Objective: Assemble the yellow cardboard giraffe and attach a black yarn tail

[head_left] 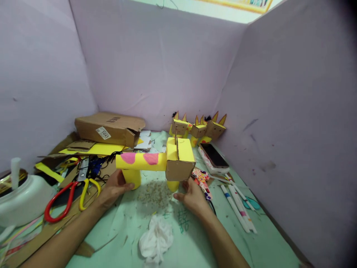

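A yellow paper-and-cardboard animal figure [158,162] stands in front of me on the pale green tabletop. Its body is a horizontal tube with pink spots, and its boxy head at the right has a bare cardboard face. My left hand [113,189] grips the rear leg tube, thumb in front and fingers behind. Around the front leg under the head, my right hand [192,196] curls with thumb and fingers apart at the near side; its fingertips are partly hidden behind the head. Brown crumbs [154,195] lie scattered beneath the figure.
Crumpled white tissue [156,240] lies nearest me. Scissors with red and yellow handles [67,203], cardboard scraps and a brown box [108,126] crowd the left. Finished-looking horned figures [198,130], a phone [214,155] and white markers [240,208] are at right. Partition walls enclose the table.
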Motion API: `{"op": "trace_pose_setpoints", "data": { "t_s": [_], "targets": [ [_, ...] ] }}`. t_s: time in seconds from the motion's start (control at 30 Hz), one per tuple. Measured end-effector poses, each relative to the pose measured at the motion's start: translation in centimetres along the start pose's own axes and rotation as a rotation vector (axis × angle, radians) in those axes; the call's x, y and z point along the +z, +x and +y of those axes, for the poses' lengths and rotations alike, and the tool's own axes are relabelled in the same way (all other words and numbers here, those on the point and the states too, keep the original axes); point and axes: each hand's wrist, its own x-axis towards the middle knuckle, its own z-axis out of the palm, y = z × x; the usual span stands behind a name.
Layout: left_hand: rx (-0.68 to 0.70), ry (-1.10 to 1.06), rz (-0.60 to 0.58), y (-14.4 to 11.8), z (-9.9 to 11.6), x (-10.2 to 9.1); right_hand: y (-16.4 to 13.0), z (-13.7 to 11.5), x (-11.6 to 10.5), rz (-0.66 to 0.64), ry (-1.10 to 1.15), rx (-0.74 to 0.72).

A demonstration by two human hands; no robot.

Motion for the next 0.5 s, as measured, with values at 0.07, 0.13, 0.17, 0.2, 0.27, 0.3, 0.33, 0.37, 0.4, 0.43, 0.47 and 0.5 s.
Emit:
{"op": "trace_pose_setpoints", "data": {
  "t_s": [0.07,0.13,0.17,0.2,0.27,0.3,0.33,0.37,0.4,0.43,0.47,0.5],
  "targets": [
    [-0.008,0.003,0.017,-0.2,0.8,0.3,-0.5,-0.3,-0.6,0.009,-0.01,0.02],
    [-0.031,0.028,0.037,-0.4,1.6,0.5,-0.9,-0.5,-1.1,0.052,-0.061,0.057],
    [-0.044,0.045,0.043,-0.4,1.8,0.6,-1.0,-0.6,-1.3,0.084,-0.092,0.077],
    [-0.052,0.059,0.051,-0.4,2.0,0.6,-1.1,-0.7,-1.5,0.119,-0.122,0.095],
    [-0.057,0.078,0.053,-0.3,1.9,0.3,-1.4,-1.1,-2.0,0.188,-0.168,0.119],
    [-0.054,0.084,0.045,-0.2,1.7,0.1,-1.5,-1.4,-2.3,0.238,-0.175,0.12],
    [-0.045,0.086,0.032,-0.1,1.5,-0.1,-1.7,-1.7,-2.6,0.319,-0.173,0.108],
    [-0.031,0.083,0.019,0.1,1.2,-0.4,-1.9,-2.0,-3.0,0.43,-0.157,0.078],
    [-0.019,0.08,0.01,0.3,0.8,-0.7,-2.2,-2.2,-3.3,0.561,-0.121,0.027],
    [-0.012,0.08,0.002,0.4,0.5,-0.9,-2.6,-2.4,-3.6,0.693,-0.064,-0.043],
    [0.0,0.09,0.006,0.5,0.3,-1.0,-2.9,-2.6,-3.8,0.808,0.008,-0.116],
    [0.011,0.114,0.016,0.5,0.3,-1.0,-3.2,-2.6,-3.9,0.884,0.084,-0.177]
  ]
}}
